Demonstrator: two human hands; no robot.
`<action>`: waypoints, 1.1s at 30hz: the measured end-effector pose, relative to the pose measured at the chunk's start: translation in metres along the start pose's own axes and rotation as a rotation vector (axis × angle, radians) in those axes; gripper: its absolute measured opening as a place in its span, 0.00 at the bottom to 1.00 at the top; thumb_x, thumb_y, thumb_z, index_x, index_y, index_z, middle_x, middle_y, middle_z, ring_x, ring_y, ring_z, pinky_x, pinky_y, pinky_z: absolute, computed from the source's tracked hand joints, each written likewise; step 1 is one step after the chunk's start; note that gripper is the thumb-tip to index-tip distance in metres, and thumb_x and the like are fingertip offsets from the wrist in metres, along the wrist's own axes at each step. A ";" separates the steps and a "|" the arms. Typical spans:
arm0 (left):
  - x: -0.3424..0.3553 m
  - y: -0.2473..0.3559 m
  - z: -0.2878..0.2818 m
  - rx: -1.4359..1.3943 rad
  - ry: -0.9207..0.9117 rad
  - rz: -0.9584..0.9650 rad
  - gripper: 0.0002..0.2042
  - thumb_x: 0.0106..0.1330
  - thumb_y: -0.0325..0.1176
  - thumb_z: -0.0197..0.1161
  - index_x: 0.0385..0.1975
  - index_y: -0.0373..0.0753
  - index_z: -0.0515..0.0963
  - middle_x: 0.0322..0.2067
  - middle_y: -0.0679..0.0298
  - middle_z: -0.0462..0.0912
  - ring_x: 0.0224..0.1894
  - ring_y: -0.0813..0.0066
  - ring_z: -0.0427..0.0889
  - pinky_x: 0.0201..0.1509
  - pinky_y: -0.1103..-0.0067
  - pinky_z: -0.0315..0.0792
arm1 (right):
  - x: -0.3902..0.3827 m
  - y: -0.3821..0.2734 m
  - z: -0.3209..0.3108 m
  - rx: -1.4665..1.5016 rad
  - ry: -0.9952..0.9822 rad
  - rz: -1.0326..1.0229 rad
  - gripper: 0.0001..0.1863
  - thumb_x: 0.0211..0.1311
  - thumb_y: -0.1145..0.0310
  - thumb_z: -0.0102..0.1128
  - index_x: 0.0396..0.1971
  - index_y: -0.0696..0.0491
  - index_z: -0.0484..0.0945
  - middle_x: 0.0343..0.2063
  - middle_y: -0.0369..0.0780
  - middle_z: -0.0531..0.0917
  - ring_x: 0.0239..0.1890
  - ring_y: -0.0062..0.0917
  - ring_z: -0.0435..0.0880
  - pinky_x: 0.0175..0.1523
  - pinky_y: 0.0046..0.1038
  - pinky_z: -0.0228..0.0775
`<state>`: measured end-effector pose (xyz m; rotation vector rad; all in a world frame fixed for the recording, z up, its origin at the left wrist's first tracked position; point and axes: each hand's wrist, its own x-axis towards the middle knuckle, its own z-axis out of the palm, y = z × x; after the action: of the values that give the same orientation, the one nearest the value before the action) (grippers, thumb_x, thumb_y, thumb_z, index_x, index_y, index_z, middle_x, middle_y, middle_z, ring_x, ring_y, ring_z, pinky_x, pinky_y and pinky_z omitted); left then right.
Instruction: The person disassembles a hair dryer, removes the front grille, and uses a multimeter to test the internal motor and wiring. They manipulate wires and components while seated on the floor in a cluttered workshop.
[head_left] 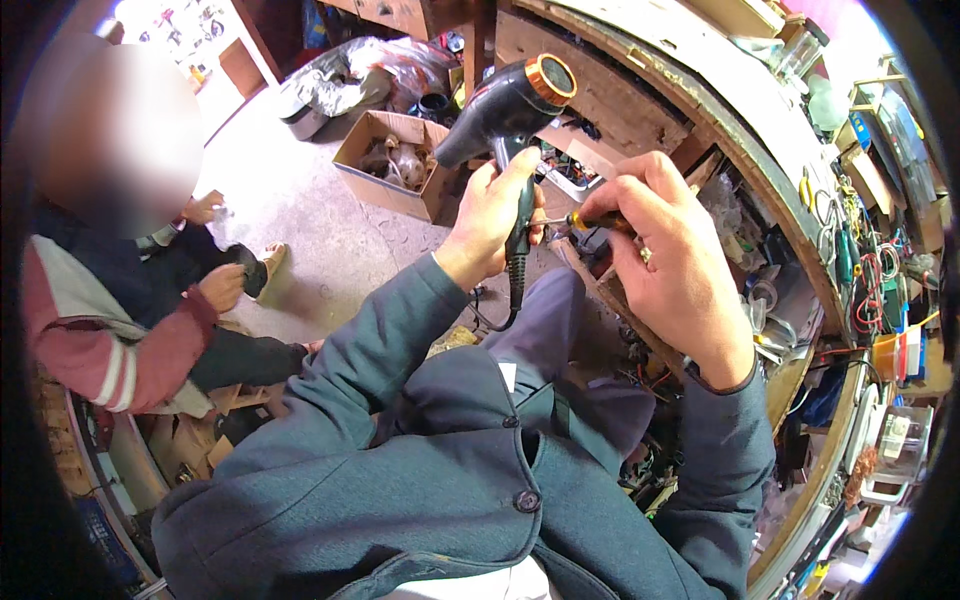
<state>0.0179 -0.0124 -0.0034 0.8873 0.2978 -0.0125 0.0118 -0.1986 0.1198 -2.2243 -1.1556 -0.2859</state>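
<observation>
A black hair dryer [500,108] with a copper-coloured ring at its back end is held up in front of me, its nozzle toward the left. My left hand [494,215] is wrapped round its handle, and the cord runs down from the handle's lower end. In my right hand [672,255] is a screwdriver [575,219] with a dark and yellow handle, gripped between thumb and fingers. Its thin shaft points left at the side of the dryer's handle; whether the tip sits in a screw I cannot make out.
Left of me sits another person [130,320] with both hands raised. An open cardboard box [395,165] with odds and ends stands on the floor. At right, a wooden workbench [740,140] curves round, crowded with wires, tools and containers [900,440].
</observation>
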 end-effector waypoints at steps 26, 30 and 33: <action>0.000 -0.010 0.001 -0.086 0.020 -0.066 0.15 0.72 0.48 0.64 0.38 0.42 0.73 0.23 0.66 0.77 0.16 0.78 0.73 0.16 0.78 0.70 | -0.010 0.001 -0.004 -0.388 -0.071 -0.141 0.06 0.52 0.71 0.65 0.30 0.53 0.78 0.34 0.39 0.79 0.39 0.32 0.81 0.44 0.35 0.73; 0.000 -0.011 0.004 -0.095 0.054 -0.074 0.15 0.72 0.48 0.64 0.38 0.42 0.73 0.23 0.66 0.77 0.16 0.78 0.73 0.16 0.78 0.69 | -0.007 -0.005 0.011 -0.672 -0.033 -0.267 0.03 0.53 0.70 0.62 0.28 0.51 0.79 0.33 0.37 0.77 0.36 0.26 0.81 0.42 0.33 0.71; -0.001 -0.011 0.002 -0.124 0.046 -0.071 0.15 0.72 0.47 0.65 0.38 0.43 0.72 0.23 0.66 0.76 0.16 0.77 0.73 0.16 0.79 0.68 | -0.010 -0.004 0.013 -0.771 -0.038 -0.084 0.04 0.55 0.70 0.62 0.30 0.52 0.79 0.32 0.39 0.76 0.35 0.26 0.81 0.41 0.34 0.70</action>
<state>0.0156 -0.0210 -0.0098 0.7549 0.3693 -0.0393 0.0016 -0.1961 0.1069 -2.8364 -1.3054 -0.8438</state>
